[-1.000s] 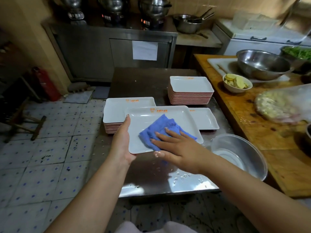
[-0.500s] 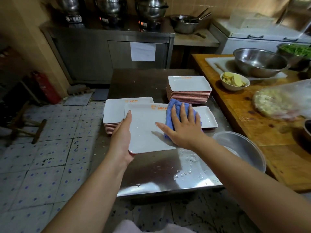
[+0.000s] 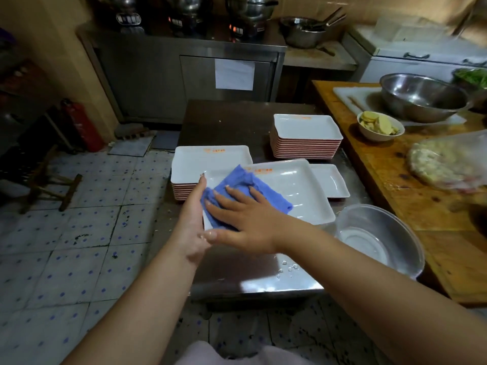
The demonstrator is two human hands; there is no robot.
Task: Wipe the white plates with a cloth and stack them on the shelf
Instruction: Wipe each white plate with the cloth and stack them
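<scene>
The plate being wiped [image 3: 290, 191] lies flat on the steel tabletop [image 3: 237, 122], between a stack of plates [image 3: 208, 162] at its left and a single smaller plate [image 3: 332, 180] at its right, with a taller stack [image 3: 307, 135] behind. The left hand [image 3: 191, 219] stands edge-on against the plate's left rim, fingers [image 3: 200, 184] straight and held together, probably bracing the plate so it does not slide under the rubbing. The right hand [image 3: 245, 217] lies palm-down with its fingers spread flat on the blue cloth [image 3: 253, 188], pressing it onto the left half of the plate; neither hand curls round anything. The plate's right half shows streaks of wet, so the wiping looks unfinished. Room is tight: the near right corner sits just beside a clear bowl [image 3: 376, 238], and the tabletop's front edge is near, with water drops on it. To the left the tabletop ends at the stack, with tiled floor [image 3: 79, 233] beyond. No shelf for stacking is plainly visible.
</scene>
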